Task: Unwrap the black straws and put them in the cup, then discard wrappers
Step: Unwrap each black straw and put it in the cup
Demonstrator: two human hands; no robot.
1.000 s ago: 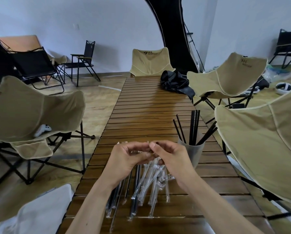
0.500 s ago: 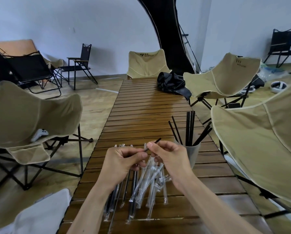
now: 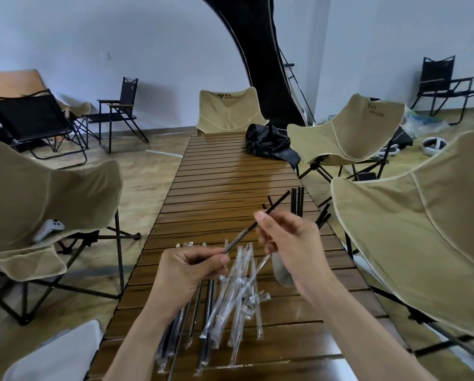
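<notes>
My right hand (image 3: 288, 237) pinches a black straw (image 3: 274, 206) and holds it slanted up to the right. The straw's lower end still sits in its clear wrapper (image 3: 231, 244), which my left hand (image 3: 192, 270) pinches. A grey cup (image 3: 281, 272) stands behind my right hand, mostly hidden, with several bare black straws (image 3: 297, 200) sticking up from it. On the slatted wooden table (image 3: 230, 174) below my hands lies a pile of wrapped straws and clear wrappers (image 3: 230, 303).
Tan folding chairs stand close on both sides: one on the left (image 3: 46, 193), one on the right (image 3: 423, 229), one at the far end (image 3: 229, 111). A black bag (image 3: 269, 141) lies on the table's far part. A white game controller (image 3: 48, 228) rests on the left chair.
My hands have drawn apart. My right hand has pulled the black straw up and to the right, out of the wrapper that my left hand holds.
</notes>
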